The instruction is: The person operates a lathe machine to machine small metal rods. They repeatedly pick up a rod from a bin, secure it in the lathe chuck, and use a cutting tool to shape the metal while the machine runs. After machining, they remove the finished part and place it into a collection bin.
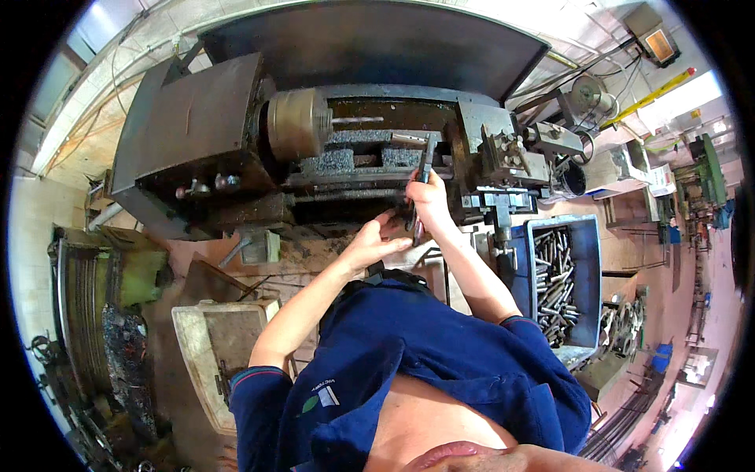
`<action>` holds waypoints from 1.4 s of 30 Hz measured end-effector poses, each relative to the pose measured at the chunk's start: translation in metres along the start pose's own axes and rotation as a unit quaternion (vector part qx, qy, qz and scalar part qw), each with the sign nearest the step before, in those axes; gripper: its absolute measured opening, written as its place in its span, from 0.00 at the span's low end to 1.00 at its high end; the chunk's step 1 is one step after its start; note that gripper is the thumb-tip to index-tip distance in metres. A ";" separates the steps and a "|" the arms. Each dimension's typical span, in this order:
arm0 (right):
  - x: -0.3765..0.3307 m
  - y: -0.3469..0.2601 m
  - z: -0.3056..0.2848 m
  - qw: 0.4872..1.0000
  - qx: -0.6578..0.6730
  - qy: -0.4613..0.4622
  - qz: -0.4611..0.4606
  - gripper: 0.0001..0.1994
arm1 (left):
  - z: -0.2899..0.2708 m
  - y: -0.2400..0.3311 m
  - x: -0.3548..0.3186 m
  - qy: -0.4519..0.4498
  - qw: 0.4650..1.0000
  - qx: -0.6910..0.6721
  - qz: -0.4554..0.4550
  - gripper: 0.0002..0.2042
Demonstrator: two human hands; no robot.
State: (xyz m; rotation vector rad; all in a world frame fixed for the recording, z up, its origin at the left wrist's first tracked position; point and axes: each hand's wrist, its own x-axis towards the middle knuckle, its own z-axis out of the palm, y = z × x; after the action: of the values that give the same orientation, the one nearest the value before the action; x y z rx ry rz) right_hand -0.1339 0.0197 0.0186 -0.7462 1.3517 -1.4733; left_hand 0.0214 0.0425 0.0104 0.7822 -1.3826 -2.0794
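A long slim metal tool [425, 157] stands out from the top of my right hand [429, 198], whose fingers are wrapped round it in front of the lathe bed. Its exact kind cannot be made out; the lower end reaches down beside my left hand [375, 245]. That hand is held with thumb and fingers apart near the tool's lower end, with no thing clearly gripped. Beyond both hands is the lathe [197, 126]. A slim rod [358, 120] sticks out to the right from its round chuck [295, 124].
On the right a blue bin [600, 267] holds many metal rods [555, 275]. A pale, dirty tray [189, 346] lies at lower left. The tool post [507, 153] and carriage stand right of the lathe bed. Metal chips [326, 161] cover part of the bed.
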 end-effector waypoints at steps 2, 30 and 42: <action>0.012 -0.003 -0.002 1.000 0.006 -0.007 0.006 0.09 | 0.004 -0.005 0.026 -0.028 1.000 -0.006 -0.010 0.30; 0.027 -0.028 0.014 0.986 -0.161 0.028 0.023 0.08 | -0.007 -0.011 0.064 -0.102 0.976 -0.187 -0.051 0.34; 0.033 -0.035 0.025 0.989 -0.129 0.017 0.064 0.09 | -0.014 0.000 0.065 -0.087 0.983 -0.161 -0.019 0.34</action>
State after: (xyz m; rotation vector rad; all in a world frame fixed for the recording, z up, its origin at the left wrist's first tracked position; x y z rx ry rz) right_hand -0.1307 -0.0231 0.0516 -0.7831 1.6054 -1.2288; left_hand -0.0141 -0.0117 -0.0061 0.5059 -1.0785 -2.3685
